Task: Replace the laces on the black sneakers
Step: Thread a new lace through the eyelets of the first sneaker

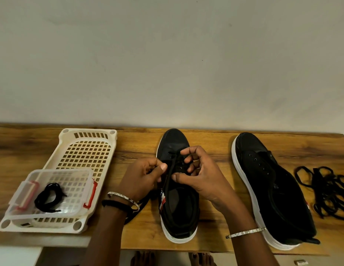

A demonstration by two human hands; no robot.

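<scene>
My left hand (142, 176) pinches the black lace (169, 172) over the middle sneaker (178, 212); my right hand (199, 169), fingers curled, apparently grips it at the eyelets.

left hand (141, 176) — wrist wears a silver glitter bangle (123, 196) and black thread band (117, 205) | right hand (202, 169) — matching silver bangle (246, 232) | lower centre: bare feet (142, 258), dark-painted toenails

Matt black cloth sneaker (178, 206) with smooth white sole, grained glossy wooden table (211, 198), perforated cream plastic basket (86, 150).
</scene>
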